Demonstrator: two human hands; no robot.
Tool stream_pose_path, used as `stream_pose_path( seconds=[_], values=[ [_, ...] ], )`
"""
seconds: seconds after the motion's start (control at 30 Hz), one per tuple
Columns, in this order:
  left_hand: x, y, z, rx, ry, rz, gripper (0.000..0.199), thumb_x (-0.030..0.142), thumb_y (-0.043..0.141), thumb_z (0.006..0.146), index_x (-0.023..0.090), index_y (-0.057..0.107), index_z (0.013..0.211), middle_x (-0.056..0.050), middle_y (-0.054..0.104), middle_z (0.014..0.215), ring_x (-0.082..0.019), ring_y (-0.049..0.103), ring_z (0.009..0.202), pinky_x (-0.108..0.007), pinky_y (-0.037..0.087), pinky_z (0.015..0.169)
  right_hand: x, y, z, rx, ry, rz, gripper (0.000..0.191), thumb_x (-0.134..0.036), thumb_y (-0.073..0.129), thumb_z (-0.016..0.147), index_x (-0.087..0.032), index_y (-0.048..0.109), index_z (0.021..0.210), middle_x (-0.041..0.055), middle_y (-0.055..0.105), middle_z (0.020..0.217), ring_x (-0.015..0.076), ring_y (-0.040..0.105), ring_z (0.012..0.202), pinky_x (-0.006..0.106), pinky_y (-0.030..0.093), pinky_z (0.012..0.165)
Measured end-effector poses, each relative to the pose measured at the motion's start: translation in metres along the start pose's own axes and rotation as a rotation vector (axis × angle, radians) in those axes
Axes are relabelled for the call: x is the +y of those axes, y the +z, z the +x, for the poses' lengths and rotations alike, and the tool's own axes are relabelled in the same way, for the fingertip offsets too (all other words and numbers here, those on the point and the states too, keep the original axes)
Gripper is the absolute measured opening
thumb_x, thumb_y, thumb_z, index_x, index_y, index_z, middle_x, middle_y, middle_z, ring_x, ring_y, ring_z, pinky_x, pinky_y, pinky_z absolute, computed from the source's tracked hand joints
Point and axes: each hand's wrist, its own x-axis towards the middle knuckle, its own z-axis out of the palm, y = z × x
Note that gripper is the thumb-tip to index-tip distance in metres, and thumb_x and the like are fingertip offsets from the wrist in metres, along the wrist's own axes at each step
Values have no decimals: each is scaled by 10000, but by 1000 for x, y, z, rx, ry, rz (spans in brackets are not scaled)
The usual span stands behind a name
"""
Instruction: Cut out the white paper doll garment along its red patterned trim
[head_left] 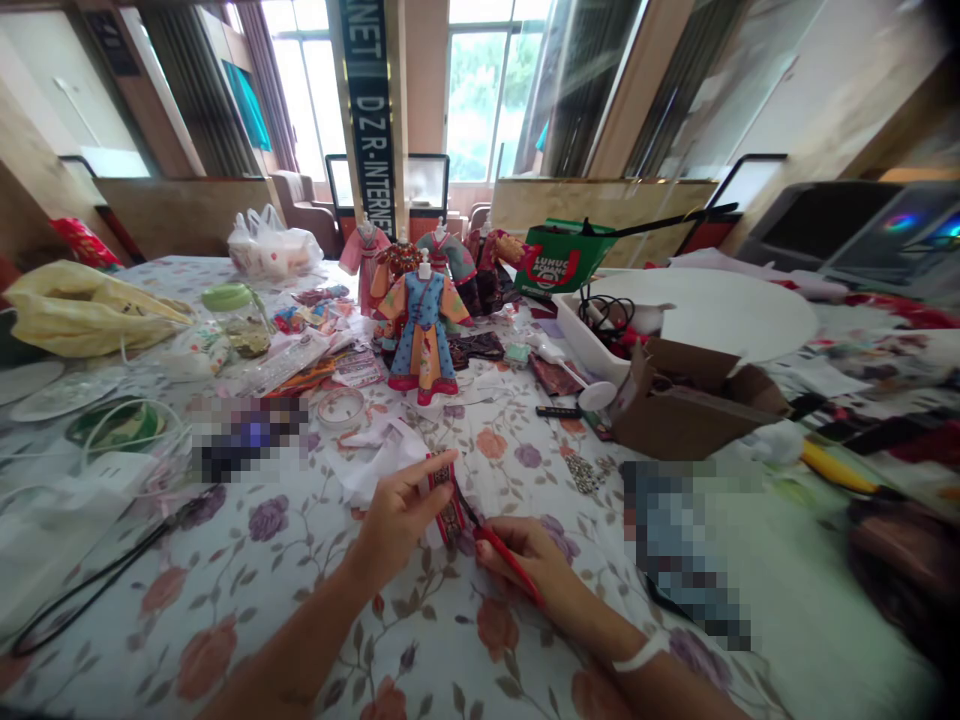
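My left hand (405, 510) pinches a strip of patterned ribbon (448, 515), dark with red edges, between thumb and fingers. In my right hand (536, 560) is a pair of red-handled scissors (514, 565), whose dark blades point up and left beside the strip. Whether the blades touch the ribbon, I cannot tell. A crumpled white paper or plastic piece (381, 450) lies just behind my left hand. Farther back stands a small doll's dress (424, 335) in blue and orange on a little stand, with several other small dressed stands behind it.
To the right are an open cardboard box (682, 415), a white bin (581, 330) with cables, and a green box (562, 255). A tape roll (340, 408), a lidded jar (238, 320) and a white power strip (82, 530) lie leftward on the flowered tablecloth (300, 600).
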Motion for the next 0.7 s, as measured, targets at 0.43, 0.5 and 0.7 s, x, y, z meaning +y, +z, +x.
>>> stream_pose_path(
  seconds=[0.43,0.5,0.7],
  values=[
    [-3,-1,0,14,-46,-35,437,269,702,746,195,674,1176,-32,707,991,-181,632,897,-253,520,811,-6,2,-3,18,4,1,565,-681,656,670,-199,388,547,-71,356,458,64,293,419,224,186,414],
    [-4,-2,0,3,-37,-39,433,265,698,751,207,672,1180,-32,702,1047,-185,627,950,-262,508,863,-6,3,-3,11,-5,4,559,-678,652,677,-200,387,560,-72,354,469,65,296,429,223,203,424],
    [-6,-2,-1,-17,-68,-56,446,262,697,759,211,657,1200,-46,670,1184,-225,586,1111,-307,465,969,-4,3,-2,5,-19,-20,570,-696,634,678,-200,379,561,-75,348,473,62,275,431,224,205,428]
  ],
)
